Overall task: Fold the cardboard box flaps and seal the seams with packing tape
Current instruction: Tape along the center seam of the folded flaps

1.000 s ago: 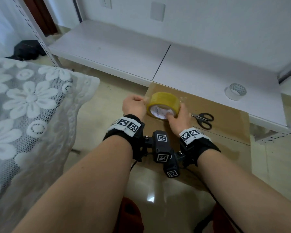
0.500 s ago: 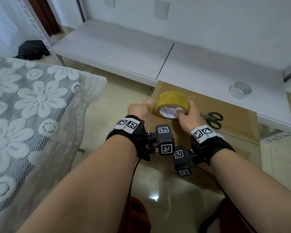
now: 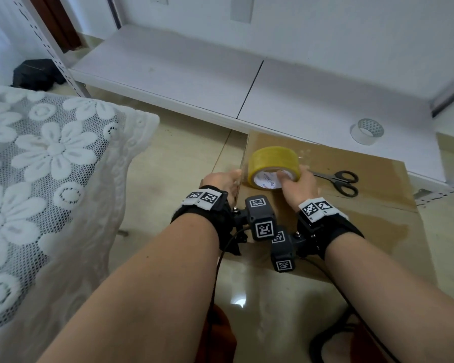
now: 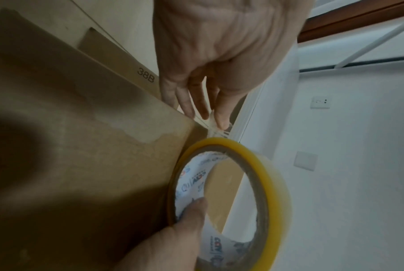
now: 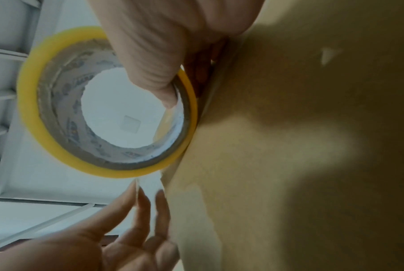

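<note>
A brown cardboard box (image 3: 351,224) lies on the floor with its flaps closed flat. On its far left corner stands a yellow packing tape roll (image 3: 273,163). My right hand (image 3: 298,186) grips the roll, thumb inside the core (image 5: 159,86) and fingers round the outside. My left hand (image 3: 220,180) is at the box's left edge, where its straight fingers (image 4: 196,102) press the clear tape end against the side of the box (image 4: 92,146). A short strip of tape runs from the roll (image 4: 229,201) to those fingers.
Black scissors (image 3: 338,182) lie on the box just right of my right hand. A clear tape roll (image 3: 367,131) sits on the low white shelf (image 3: 194,74) behind the box. A lace-covered table (image 3: 37,179) is close on the left.
My left hand has moved from beside the roll down over the box's left edge, drawing out the tape end. The right hand keeps the roll, shifted slightly right.
</note>
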Motion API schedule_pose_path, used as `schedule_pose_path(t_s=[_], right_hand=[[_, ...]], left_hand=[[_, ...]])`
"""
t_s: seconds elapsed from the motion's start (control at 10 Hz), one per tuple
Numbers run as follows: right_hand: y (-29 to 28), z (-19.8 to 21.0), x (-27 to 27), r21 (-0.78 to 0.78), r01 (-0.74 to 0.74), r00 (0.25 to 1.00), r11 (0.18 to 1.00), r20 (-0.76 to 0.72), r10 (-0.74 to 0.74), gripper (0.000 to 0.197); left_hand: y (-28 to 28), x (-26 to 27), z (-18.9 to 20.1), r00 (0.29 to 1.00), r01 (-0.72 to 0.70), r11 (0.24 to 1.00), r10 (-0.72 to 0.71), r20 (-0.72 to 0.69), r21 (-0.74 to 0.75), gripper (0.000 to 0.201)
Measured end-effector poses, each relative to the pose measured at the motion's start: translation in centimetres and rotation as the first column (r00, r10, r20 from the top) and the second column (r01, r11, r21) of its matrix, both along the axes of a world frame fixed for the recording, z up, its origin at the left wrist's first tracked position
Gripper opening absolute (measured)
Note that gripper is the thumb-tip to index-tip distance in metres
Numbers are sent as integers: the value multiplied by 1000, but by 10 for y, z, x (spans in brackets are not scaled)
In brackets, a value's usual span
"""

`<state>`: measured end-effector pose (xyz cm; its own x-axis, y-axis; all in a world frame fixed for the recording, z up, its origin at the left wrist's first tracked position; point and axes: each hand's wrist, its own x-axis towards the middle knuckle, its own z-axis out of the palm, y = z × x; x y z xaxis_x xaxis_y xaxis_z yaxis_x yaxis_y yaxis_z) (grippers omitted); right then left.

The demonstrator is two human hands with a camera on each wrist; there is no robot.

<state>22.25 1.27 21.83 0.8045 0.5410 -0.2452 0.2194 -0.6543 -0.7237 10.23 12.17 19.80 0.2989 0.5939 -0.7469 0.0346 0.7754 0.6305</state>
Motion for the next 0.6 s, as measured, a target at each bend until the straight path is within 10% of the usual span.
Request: schedule_pose_path(t_s=[0.6], right_hand=[[4,10,-1,-33,-17,996,999,87,20,21]], left_hand=[[4,-6,5,991,-81,996,83,107,-26,16]])
